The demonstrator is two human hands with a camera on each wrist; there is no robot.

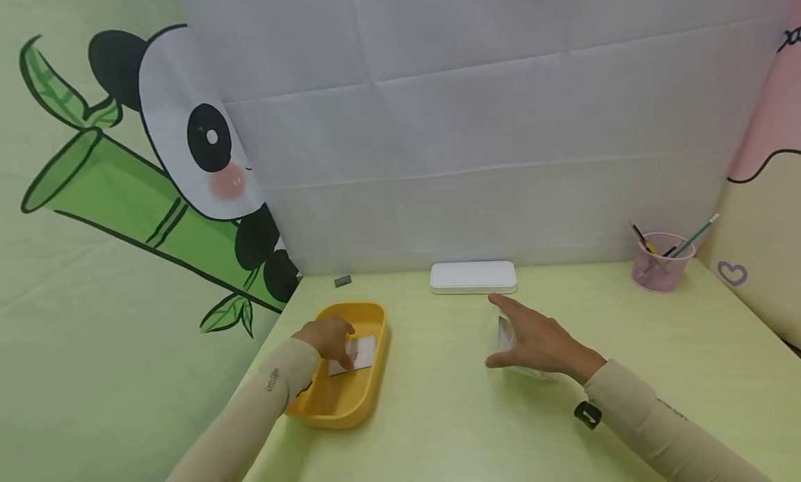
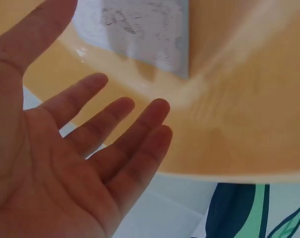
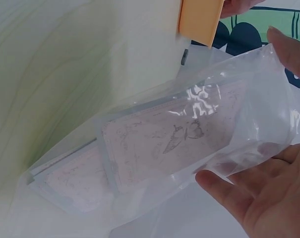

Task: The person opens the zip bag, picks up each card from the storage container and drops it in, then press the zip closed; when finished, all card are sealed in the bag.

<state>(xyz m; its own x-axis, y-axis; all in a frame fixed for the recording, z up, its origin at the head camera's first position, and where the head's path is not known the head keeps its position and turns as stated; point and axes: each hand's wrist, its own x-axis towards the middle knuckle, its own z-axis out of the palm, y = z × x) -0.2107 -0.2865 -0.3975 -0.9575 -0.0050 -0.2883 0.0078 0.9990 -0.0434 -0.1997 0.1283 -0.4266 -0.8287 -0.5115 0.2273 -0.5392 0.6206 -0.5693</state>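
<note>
A pale printed card (image 1: 363, 352) lies in the yellow tray (image 1: 341, 421) at the left. Over it reaches my left hand (image 1: 327, 337), thumb and fingers spread. In the left wrist view the fingers are apart from the card (image 2: 145, 32), and the thumb overlaps its edge. At the right, my right hand (image 1: 541, 343) holds a clear plastic bag (image 3: 254, 148) near its mouth, thumb and fingers wide apart across it. Inside the bag are printed cards (image 3: 174, 134), the front one showing a butterfly-like drawing. Part of the fingers is hidden behind the plastic.
A white flat case (image 1: 473, 277) stands at the back of the table by the wall sheet. Behind the tray lies a small dark grey block (image 1: 342, 281). A pink cup (image 1: 660, 270) with pencils stands in the far right corner.
</note>
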